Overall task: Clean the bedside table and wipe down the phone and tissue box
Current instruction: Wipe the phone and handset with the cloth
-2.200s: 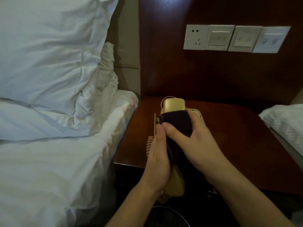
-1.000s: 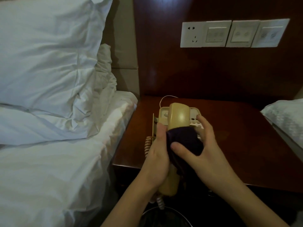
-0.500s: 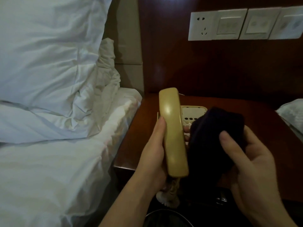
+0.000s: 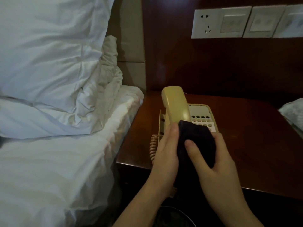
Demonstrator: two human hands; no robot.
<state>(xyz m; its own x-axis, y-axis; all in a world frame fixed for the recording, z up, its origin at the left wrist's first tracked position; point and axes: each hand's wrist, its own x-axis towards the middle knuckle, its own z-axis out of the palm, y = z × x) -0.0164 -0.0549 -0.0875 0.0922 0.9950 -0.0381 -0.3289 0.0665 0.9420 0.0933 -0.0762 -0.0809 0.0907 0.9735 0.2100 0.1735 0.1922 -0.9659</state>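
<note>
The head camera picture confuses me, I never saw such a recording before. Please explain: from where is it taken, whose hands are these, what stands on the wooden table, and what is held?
There is no machine here. A person wears one camera on the head, and it looks forward and down, so you see that person's own two arms. The left hand grips a beige telephone handset, lifted off its base. The right hand holds a dark cloth wrapped around the handset's lower part, as for wiping. On the bedside table stands the phone base with its buttons, and a coiled cord hangs at its left. A bed with white pillows is on the left; wall switches are above.
</note>
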